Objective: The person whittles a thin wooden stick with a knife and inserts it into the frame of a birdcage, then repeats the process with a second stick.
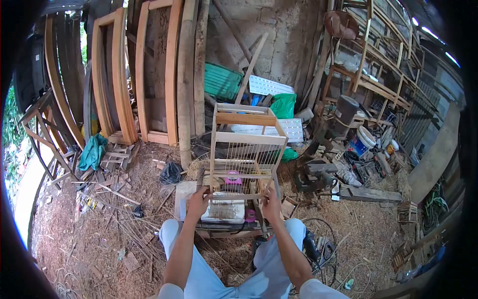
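In the head view, with the clock centred on the picture, a wooden cage (251,139) with thin upright bars takes up the middle, above a low tabletop (251,226); whether it rests there or is held up, I cannot tell. The left hand (198,202), at 7 o'clock, has its grip closed on the cage's near lower edge. The right hand (271,203), at 5 o'clock, has its grip closed on the same edge, at the opposite end. Between them at 6 o'clock a pale slab (226,211) lies on the tabletop, and a pink object (232,175) shows through the bars.

Around them, wood shavings cover the ground (124,179). A black bag (171,173) lies between 8 and 9 o'clock, a teal cloth (92,151) at 9, tall wooden frames (118,74) at 10, a green crate (222,81) near 12, a green bag (284,105) between 1 and 2, and a bucket (362,142) at 3.
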Demonstrator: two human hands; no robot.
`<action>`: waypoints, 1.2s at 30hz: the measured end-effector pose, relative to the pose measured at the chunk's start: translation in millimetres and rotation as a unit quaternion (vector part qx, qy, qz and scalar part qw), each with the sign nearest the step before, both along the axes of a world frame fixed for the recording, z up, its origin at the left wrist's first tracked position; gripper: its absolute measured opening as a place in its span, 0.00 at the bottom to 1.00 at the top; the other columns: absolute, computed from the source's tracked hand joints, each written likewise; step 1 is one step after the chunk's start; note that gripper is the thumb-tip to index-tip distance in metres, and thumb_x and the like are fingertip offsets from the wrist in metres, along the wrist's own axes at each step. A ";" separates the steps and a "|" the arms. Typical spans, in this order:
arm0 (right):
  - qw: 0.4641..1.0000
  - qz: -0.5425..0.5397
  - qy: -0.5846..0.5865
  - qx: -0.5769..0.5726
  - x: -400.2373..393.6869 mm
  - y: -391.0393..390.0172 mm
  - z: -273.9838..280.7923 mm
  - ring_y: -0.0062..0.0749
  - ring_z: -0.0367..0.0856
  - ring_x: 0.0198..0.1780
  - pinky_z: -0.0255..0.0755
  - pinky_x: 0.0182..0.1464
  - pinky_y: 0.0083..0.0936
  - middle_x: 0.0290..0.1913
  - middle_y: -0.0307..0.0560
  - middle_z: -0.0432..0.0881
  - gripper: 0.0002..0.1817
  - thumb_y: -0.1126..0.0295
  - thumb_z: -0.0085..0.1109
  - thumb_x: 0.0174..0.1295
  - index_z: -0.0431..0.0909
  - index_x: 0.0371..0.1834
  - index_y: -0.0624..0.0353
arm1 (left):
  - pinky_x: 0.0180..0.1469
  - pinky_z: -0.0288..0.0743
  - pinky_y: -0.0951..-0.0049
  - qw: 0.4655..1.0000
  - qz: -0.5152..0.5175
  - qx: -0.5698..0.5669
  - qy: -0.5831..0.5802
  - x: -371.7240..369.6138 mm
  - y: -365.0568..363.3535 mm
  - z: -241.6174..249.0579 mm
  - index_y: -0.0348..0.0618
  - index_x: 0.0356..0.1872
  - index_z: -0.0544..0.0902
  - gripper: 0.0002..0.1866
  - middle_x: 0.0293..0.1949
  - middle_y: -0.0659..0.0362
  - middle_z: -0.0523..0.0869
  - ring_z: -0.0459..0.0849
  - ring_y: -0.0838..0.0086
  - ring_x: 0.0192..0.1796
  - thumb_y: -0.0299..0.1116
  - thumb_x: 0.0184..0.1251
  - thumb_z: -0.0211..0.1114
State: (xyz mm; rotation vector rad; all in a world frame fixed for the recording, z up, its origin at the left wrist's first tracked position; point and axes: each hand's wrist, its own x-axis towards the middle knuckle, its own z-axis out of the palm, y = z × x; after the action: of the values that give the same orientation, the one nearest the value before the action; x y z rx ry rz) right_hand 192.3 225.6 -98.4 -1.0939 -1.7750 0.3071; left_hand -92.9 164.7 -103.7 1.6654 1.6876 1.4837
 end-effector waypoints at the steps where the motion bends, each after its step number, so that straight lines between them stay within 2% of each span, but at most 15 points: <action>1: 1.000 0.015 0.007 0.007 0.6 6.9 -11.5 0.61 0.80 0.42 0.74 0.39 0.44 0.40 0.65 0.81 0.31 0.80 0.54 0.57 0.57 0.65 0.61 | 0.45 0.77 0.63 1.000 0.014 0.004 -0.008 3.0 0.2 1.2 0.42 0.47 0.79 0.14 0.39 0.52 0.87 0.86 0.59 0.44 0.25 0.59 0.66; 4: 0.996 0.030 -0.010 -0.078 2.6 6.7 -18.1 0.61 0.80 0.42 0.75 0.40 0.44 0.40 0.66 0.81 0.32 0.78 0.56 0.56 0.55 0.65 0.67 | 0.48 0.78 0.64 0.999 0.021 0.017 -0.038 8.8 -13.7 12.4 0.41 0.52 0.77 0.18 0.45 0.51 0.84 0.85 0.59 0.46 0.25 0.60 0.65; 10: 0.974 0.019 -0.028 -0.225 -2.5 1.4 7.2 0.61 0.77 0.51 0.74 0.46 0.45 0.50 0.68 0.77 0.39 0.82 0.58 0.51 0.52 0.67 0.63 | 0.49 0.78 0.61 0.997 0.030 -0.062 0.039 22.9 -41.7 20.9 0.43 0.59 0.73 0.22 0.52 0.48 0.81 0.84 0.57 0.50 0.26 0.62 0.61; 11: 0.989 0.003 -0.027 -0.144 -3.5 -3.1 8.0 0.60 0.75 0.55 0.73 0.47 0.44 0.53 0.69 0.75 0.40 0.82 0.58 0.50 0.51 0.69 0.64 | 0.51 0.78 0.60 0.996 0.042 -0.067 0.048 24.8 -42.5 21.5 0.43 0.59 0.73 0.23 0.52 0.47 0.81 0.84 0.57 0.51 0.27 0.61 0.62; 15: 0.994 0.010 0.027 -0.107 -0.9 8.1 -11.4 0.57 0.74 0.58 0.72 0.50 0.44 0.55 0.68 0.74 0.40 0.82 0.58 0.51 0.51 0.69 0.66 | 0.50 0.78 0.61 0.999 0.036 -0.006 0.008 16.8 -35.5 -5.1 0.44 0.60 0.73 0.25 0.50 0.47 0.83 0.84 0.57 0.50 0.25 0.60 0.62; 18: 0.991 -0.023 0.017 -0.132 1.6 -7.3 -14.9 0.59 0.79 0.47 0.72 0.47 0.41 0.48 0.70 0.77 0.36 0.78 0.56 0.56 0.50 0.68 0.71 | 0.52 0.78 0.68 0.998 0.013 -0.055 0.041 0.2 -49.2 -6.3 0.41 0.62 0.69 0.26 0.53 0.52 0.83 0.83 0.64 0.53 0.23 0.62 0.61; 20: 0.967 -0.001 0.076 -0.244 4.2 -37.2 12.2 0.51 0.80 0.47 0.73 0.46 0.36 0.49 0.67 0.77 0.32 0.80 0.51 0.60 0.50 0.68 0.69 | 0.49 0.80 0.69 0.998 0.011 -0.062 0.023 0.2 -69.6 5.3 0.42 0.63 0.68 0.25 0.51 0.53 0.84 0.84 0.67 0.51 0.21 0.63 0.59; 21: 0.981 0.022 0.144 -0.125 1.8 -56.2 6.4 0.42 0.81 0.43 0.73 0.43 0.30 0.47 0.62 0.79 0.22 0.79 0.48 0.65 0.61 0.62 0.68 | 0.47 0.79 0.69 0.996 0.011 -0.076 -0.033 -0.3 -81.4 10.5 0.44 0.61 0.71 0.25 0.48 0.52 0.84 0.85 0.66 0.47 0.21 0.60 0.60; 24: 0.981 0.057 0.139 -0.122 0.7 -91.2 -44.7 0.35 0.81 0.40 0.73 0.42 0.27 0.42 0.55 0.81 0.13 0.75 0.51 0.67 0.71 0.52 0.67 | 0.43 0.78 0.68 0.985 0.004 -0.065 -0.160 -25.4 -115.1 -35.1 0.47 0.57 0.75 0.25 0.41 0.53 0.86 0.86 0.66 0.39 0.20 0.56 0.62; 26: 0.955 0.155 0.123 -0.222 -8.6 -122.5 -55.2 0.20 0.76 0.32 0.70 0.35 0.21 0.34 0.45 0.80 0.08 0.73 0.53 0.66 0.76 0.46 0.64 | 0.40 0.79 0.68 0.986 0.123 -0.097 0.048 -21.6 -135.7 -46.4 0.46 0.56 0.74 0.23 0.36 0.55 0.87 0.87 0.69 0.37 0.20 0.58 0.60; 28: 0.943 0.215 0.071 -0.242 -28.0 -135.3 -45.5 0.20 0.76 0.30 0.70 0.33 0.20 0.33 0.43 0.81 0.08 0.74 0.53 0.66 0.76 0.45 0.63 | 0.38 0.80 0.67 0.977 0.166 -0.107 0.075 -15.1 -139.2 -37.6 0.47 0.56 0.74 0.23 0.33 0.55 0.87 0.87 0.71 0.36 0.23 0.58 0.62; 30: 0.924 0.272 0.016 -0.268 -44.5 -148.0 -44.0 0.19 0.76 0.28 0.70 0.31 0.19 0.32 0.41 0.81 0.08 0.74 0.52 0.66 0.76 0.45 0.63 | 0.38 0.81 0.66 0.955 0.131 -0.149 -0.219 -17.2 -142.4 -38.6 0.49 0.55 0.75 0.22 0.34 0.54 0.87 0.87 0.65 0.35 0.29 0.58 0.64; 32: 0.882 0.334 0.008 -0.332 -73.0 -160.2 -54.7 0.20 0.77 0.26 0.71 0.29 0.20 0.33 0.42 0.82 0.07 0.75 0.52 0.66 0.76 0.45 0.63 | 0.39 0.80 0.61 0.928 0.152 -0.219 -0.259 -27.8 -150.5 -55.1 0.45 0.54 0.77 0.21 0.33 0.49 0.86 0.87 0.61 0.37 0.32 0.58 0.65; 34: 0.855 0.360 -0.037 -0.372 -93.8 -164.4 -104.3 0.21 0.79 0.27 0.72 0.31 0.21 0.35 0.46 0.83 0.07 0.74 0.52 0.67 0.76 0.45 0.64 | 0.45 0.78 0.56 0.943 0.142 -0.280 0.108 -36.7 -167.0 -102.5 0.46 0.52 0.78 0.20 0.35 0.47 0.86 0.86 0.54 0.39 0.32 0.56 0.62; 36: 0.837 0.371 -0.053 -0.400 -112.1 -167.0 -136.0 0.24 0.80 0.29 0.73 0.34 0.23 0.36 0.47 0.83 0.09 0.71 0.54 0.67 0.76 0.44 0.65 | 0.46 0.78 0.55 0.930 0.118 -0.337 0.092 -41.2 -180.4 -175.6 0.45 0.45 0.82 0.15 0.36 0.46 0.86 0.85 0.52 0.41 0.32 0.55 0.61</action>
State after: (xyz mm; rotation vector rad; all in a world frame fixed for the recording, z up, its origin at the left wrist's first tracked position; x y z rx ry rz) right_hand 80.2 58.6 -234.4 -0.8931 -2.1743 1.6049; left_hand -134.1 -15.6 -279.3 1.2738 2.2263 0.6898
